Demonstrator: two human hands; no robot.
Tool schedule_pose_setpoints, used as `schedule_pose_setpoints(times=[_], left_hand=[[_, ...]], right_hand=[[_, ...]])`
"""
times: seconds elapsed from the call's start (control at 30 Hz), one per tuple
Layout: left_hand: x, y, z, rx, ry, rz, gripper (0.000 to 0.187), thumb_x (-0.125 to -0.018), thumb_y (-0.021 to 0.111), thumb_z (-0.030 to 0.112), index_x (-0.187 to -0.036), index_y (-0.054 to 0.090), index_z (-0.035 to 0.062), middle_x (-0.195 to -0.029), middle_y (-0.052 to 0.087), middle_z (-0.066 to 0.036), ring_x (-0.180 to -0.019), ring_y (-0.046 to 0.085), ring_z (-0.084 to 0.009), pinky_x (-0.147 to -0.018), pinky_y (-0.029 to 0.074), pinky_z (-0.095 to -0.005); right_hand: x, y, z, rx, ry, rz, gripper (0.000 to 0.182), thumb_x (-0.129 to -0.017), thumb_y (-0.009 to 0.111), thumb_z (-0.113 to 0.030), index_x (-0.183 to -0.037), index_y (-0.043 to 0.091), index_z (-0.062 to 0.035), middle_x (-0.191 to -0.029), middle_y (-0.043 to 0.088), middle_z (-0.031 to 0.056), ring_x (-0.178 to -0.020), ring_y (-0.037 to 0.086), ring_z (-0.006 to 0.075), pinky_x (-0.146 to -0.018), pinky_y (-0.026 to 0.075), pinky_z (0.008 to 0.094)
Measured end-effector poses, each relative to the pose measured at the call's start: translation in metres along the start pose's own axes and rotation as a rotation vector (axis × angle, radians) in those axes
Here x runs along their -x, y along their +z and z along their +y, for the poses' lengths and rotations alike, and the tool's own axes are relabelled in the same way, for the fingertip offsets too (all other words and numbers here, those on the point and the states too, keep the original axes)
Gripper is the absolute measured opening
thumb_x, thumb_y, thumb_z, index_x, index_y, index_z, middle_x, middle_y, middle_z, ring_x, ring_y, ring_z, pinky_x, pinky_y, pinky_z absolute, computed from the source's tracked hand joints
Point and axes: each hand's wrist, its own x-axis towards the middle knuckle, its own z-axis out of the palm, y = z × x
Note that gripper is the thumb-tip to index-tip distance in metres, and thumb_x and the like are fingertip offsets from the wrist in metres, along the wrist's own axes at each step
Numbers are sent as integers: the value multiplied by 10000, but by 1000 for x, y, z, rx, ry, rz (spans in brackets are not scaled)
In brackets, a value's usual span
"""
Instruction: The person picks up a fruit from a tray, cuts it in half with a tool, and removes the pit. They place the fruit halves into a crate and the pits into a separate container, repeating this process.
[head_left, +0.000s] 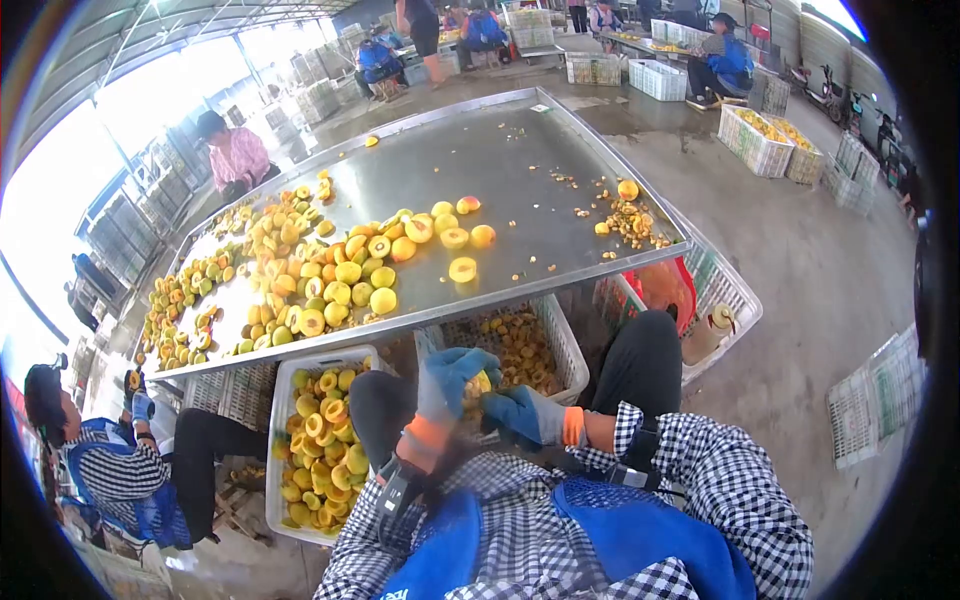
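Note:
My left hand (pixel 452 382), in a blue and grey glove with an orange cuff, is closed around a yellow peach (pixel 478 386) above my lap. My right hand (pixel 525 414), gloved the same way, is closed with its fingertips against the peach; anything inside that hand is hidden. Below and behind my hands a white crate (pixel 572 365) holds peach scraps (pixel 520 350). Left of my knee, another white crate (pixel 283 440) is filled with halved peaches (pixel 322 430).
A steel table (pixel 500 210) in front bears many peach halves (pixel 340 270) at left and a pile of pits (pixel 632 222) at right. A red container (pixel 668 285) is under its right corner. Co-workers sit at left (pixel 120 470) and behind the table (pixel 238 158).

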Motion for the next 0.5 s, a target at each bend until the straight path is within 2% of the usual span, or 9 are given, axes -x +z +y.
schedule_pose_setpoints(times=[0.03, 0.13, 0.2, 0.27, 0.33, 0.37, 0.4, 0.47, 0.5], left_hand=[[0, 1, 2, -19, 34, 5, 181, -885, 565, 88, -905, 715, -12, -813, 707, -80, -728, 668, -137, -676, 526, -256], [-1, 7, 9, 10, 59, 53, 202, -899, 573, 117, -902, 720, -22, -806, 707, -86, -724, 667, -142, -675, 524, -259], [-1, 14, 22, 149, -10, 135, 207, -896, 577, 123, -905, 719, -28, -807, 708, -86, -724, 667, -141, -679, 524, -260], [-5, 14, 28, 149, -31, 111, 205, -898, 577, 119, -906, 719, -29, -815, 708, -85, -731, 667, -142, -683, 525, -260], [-6, 7, 29, 119, -61, 53, 186, -881, 595, 115, -906, 720, -20, -823, 707, -80, -738, 670, -147, -687, 526, -262], [-8, 2, 27, 95, -74, 4, 170, -865, 613, 114, -905, 721, -11, -828, 707, -77, -743, 672, -152, -690, 527, -264], [-12, -2, 24, 76, -85, -45, 156, -848, 631, 112, -904, 722, -1, -833, 706, -73, -748, 674, -156, -692, 527, -266], [-26, -16, -4, -221, 327, -249, 156, -824, 661, 133, -915, 718, 20, -820, 693, -80, -742, 674, -184, -679, 528, -282], [-29, -16, -1, -367, 535, -348, 161, -812, 676, 143, -920, 716, 31, -813, 687, -83, -740, 673, -199, -672, 528, -291]], right_hand=[[1, -2, 0, 25, 10, 6, 442, -1013, 460, -397, -1077, 661, -8, -892, 690, 68, -737, 638, 112, -613, 523, 265], [-13, 8, 37, 175, -380, 10, 271, -983, 521, -209, -1119, 590, 14, -935, 628, 87, -857, 604, 155, -737, 516, 322], [-16, 17, 44, 115, -450, 83, 229, -955, 551, -169, -1086, 588, 15, -902, 628, 100, -823, 612, 174, -710, 517, 326], [-13, 17, 40, -38, -383, 70, 237, -972, 524, -200, -1062, 599, 5, -877, 641, 85, -790, 619, 159, -674, 516, 302], [-4, 11, 17, -290, -187, -20, 342, -1034, 441, -303, -1047, 626, -16, -861, 666, 41, -758, 625, 108, -629, 511, 250], [-14, 5, 31, 236, -669, 18, 378, -1022, 457, -373, -1064, 611, -30, -874, 652, 39, -672, 595, 97, -553, 471, 234], [-13, 7, 25, -70, -431, -33, 385, -1017, 460, -389, -1086, 602, -38, -888, 651, 39, -650, 580, 92, -534, 454, 228], [-5, 17, 13, -675, 79, -120, 405, -1009, 466, -421, -1129, 585, -53, -916, 649, 39, -606, 551, 81, -494, 420, 217], [-4, 19, 17, -656, 46, -121, 411, -1009, 460, -430, -1112, 592, -54, -888, 642, 32, -596, 539, 77, -488, 411, 210]])
